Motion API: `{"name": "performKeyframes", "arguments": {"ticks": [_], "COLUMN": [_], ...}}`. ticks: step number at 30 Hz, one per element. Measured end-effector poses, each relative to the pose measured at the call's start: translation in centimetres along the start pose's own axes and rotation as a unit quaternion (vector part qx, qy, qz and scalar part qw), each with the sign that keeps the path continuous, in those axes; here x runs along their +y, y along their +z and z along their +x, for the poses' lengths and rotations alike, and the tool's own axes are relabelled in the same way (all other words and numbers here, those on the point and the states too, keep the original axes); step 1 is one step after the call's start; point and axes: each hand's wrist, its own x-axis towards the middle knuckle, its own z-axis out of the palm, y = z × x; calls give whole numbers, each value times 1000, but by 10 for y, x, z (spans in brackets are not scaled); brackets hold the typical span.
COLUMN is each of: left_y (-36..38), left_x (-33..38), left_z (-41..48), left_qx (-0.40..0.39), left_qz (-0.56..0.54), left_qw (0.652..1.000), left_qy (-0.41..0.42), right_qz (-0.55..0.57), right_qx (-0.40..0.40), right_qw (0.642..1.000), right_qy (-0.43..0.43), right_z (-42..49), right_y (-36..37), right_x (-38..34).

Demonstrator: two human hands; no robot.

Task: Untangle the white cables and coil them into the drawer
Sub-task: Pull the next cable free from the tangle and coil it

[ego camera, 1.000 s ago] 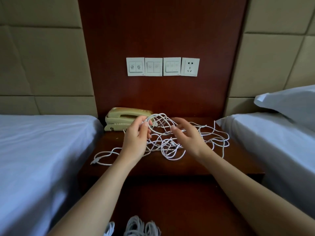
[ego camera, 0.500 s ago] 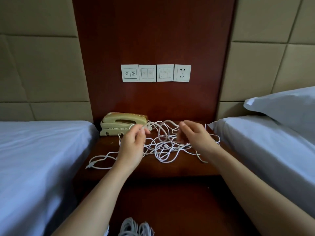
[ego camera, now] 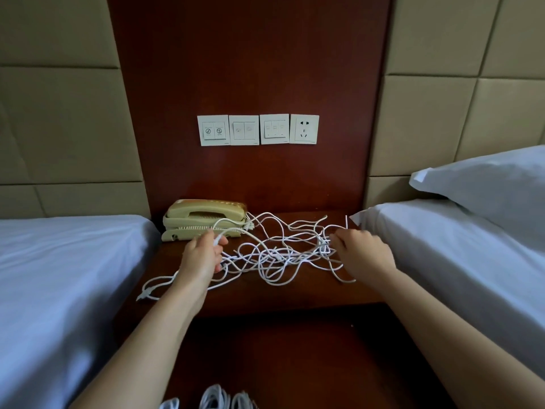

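Observation:
A tangle of thin white cables (ego camera: 274,255) lies spread over the top of the dark wooden nightstand (ego camera: 295,293). My left hand (ego camera: 202,256) pinches a cable strand at the tangle's left side, just in front of the phone. On the right side my right hand (ego camera: 364,255) grips a knot of strands with curled fingers. One loose cable end trails off the nightstand's left front corner. Several coiled white cables (ego camera: 215,398) show at the bottom edge, below the nightstand top; the drawer around them is too dark to make out.
A beige telephone (ego camera: 203,219) sits at the nightstand's back left, touching the cables. Beds with white sheets flank the nightstand: left bed (ego camera: 59,276), right bed (ego camera: 460,249) with a pillow (ego camera: 495,184). Wall switches and a socket (ego camera: 258,129) are above.
Both hands have moved apart, the left toward the phone and the right toward the right bed, stretching the tangle wider across the nightstand. The view has tilted slightly upward.

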Motion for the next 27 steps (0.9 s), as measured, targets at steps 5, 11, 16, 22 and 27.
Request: {"name": "performKeyframes", "arguments": {"ticks": [5, 11, 16, 22, 27], "left_y": [10, 15, 16, 9, 7], "left_x": [0, 3, 4, 6, 17], "left_z": [-17, -28, -29, -28, -42], "left_qx": [-96, -156, -133, -163, -319], "left_qz": [40, 64, 45, 74, -25], "left_qw": [993, 981, 984, 979, 946], "left_qy": [51, 100, 110, 97, -46], "right_qz": [-55, 114, 369, 322, 305], "right_qx": [-179, -95, -193, -36, 13], "right_qw": [982, 971, 889, 919, 917], "right_qy": [-26, -187, -192, -223, -255], "right_z": [-2, -7, -25, -21, -20], "right_y": [5, -4, -16, -16, -17], "right_x": [-7, -37, -62, -62, -65]}}
